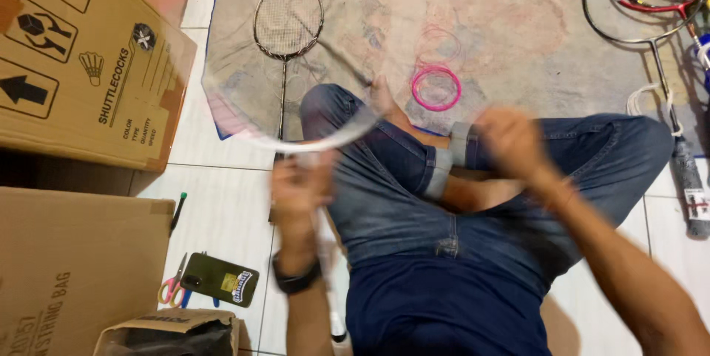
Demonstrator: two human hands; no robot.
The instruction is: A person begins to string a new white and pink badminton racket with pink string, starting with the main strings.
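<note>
I sit cross-legged in blue jeans on a tiled floor. My left hand (299, 187), with a dark watch on the wrist, grips a white racket frame (325, 138) that is blurred by motion and arcs over my left knee. My right hand (510, 141) is raised above my right knee with fingers closed; it is blurred and whether it pinches a string I cannot tell. A strung dark racket (288, 19) lies on the cloth ahead. A pink coil of string (436, 88) lies by my foot.
Cardboard boxes (81, 60) stand at the left. A phone (220, 280), scissors (173, 289) and a green-tipped tool (178, 209) lie on the tiles. Several rackets (651, 1) are piled at the top right, and a taped handle (689, 178) lies at the right.
</note>
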